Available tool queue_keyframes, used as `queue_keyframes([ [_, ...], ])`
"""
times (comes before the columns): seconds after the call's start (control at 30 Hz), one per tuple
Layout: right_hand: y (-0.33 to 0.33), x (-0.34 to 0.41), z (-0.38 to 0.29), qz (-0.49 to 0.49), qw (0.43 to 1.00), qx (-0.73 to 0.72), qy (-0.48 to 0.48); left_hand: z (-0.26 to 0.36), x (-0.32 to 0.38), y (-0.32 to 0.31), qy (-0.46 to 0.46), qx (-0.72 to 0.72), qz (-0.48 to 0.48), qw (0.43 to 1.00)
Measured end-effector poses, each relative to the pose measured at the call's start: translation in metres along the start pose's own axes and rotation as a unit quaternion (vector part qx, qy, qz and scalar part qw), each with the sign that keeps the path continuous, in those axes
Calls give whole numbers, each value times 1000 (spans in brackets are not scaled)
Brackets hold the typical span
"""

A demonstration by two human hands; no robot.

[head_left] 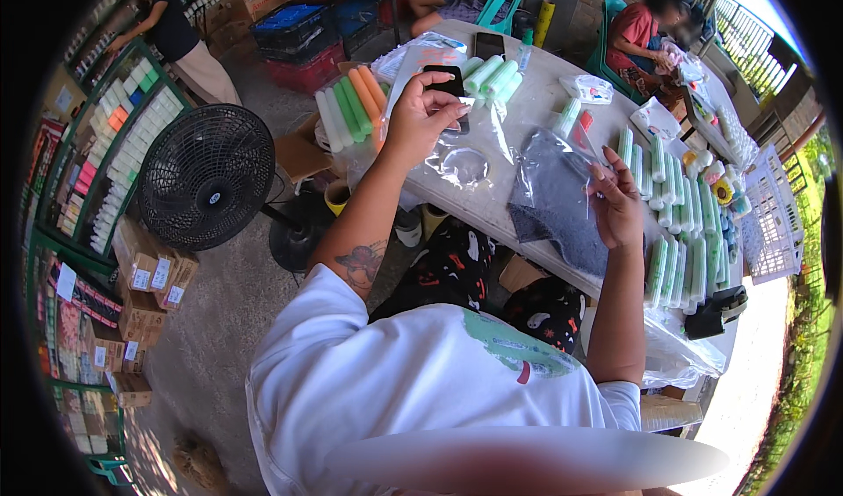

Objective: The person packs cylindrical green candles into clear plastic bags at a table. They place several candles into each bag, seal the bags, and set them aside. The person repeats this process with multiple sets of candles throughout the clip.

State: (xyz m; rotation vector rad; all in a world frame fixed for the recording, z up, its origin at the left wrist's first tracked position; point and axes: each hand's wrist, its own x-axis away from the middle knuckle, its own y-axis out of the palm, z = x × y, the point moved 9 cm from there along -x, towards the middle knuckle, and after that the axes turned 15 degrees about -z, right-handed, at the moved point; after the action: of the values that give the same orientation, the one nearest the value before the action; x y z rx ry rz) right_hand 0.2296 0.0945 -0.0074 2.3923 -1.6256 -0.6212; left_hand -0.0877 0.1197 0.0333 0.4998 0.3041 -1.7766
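Observation:
My left hand (428,114) is raised over the near left part of the table (461,200), thumb and fingertips pinching a small white piece, perhaps a label. Behind it lies a dark phone (444,82). In my right hand (616,203) is the edge of a clear plastic bag (550,173), above a dark grey cloth (560,219). A clear roll of tape or plastic (465,165) rests below my left hand. Pale green wrapped candles (490,76) lie at the back. Many more wrapped candles (685,206) are stacked to the right of my right hand.
Orange, green and white candles (352,107) stand in a box at the table's left. A black pedestal fan (207,177) is on the left, near cardboard boxes (141,259) and shelves. A person (181,42) stands at the shelves; another person (639,42) sits at the back right.

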Motion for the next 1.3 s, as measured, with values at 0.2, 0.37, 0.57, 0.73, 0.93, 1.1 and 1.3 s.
queue_keyframes([
  [0.2,31,3,-39,-19,985,106,-136,18,16,-17,37,88,55,994],
  [0.37,56,14,-61,21,957,210,-199,12,26,-25,24,182,44,982],
  [0.57,42,25,-56,50,950,258,-169,-2,26,-26,-19,64,47,997],
  [0.73,20,29,-50,78,969,193,-137,6,24,-14,15,98,-3,995],
  [0.93,23,21,-26,-9,995,54,-79,5,28,-27,23,99,0,995],
  [1.1,14,22,9,-21,999,34,24,2,29,-28,-38,101,22,994],
  [1.3,-6,23,-1,23,998,52,-29,-6,31,-21,-85,99,2,991],
])
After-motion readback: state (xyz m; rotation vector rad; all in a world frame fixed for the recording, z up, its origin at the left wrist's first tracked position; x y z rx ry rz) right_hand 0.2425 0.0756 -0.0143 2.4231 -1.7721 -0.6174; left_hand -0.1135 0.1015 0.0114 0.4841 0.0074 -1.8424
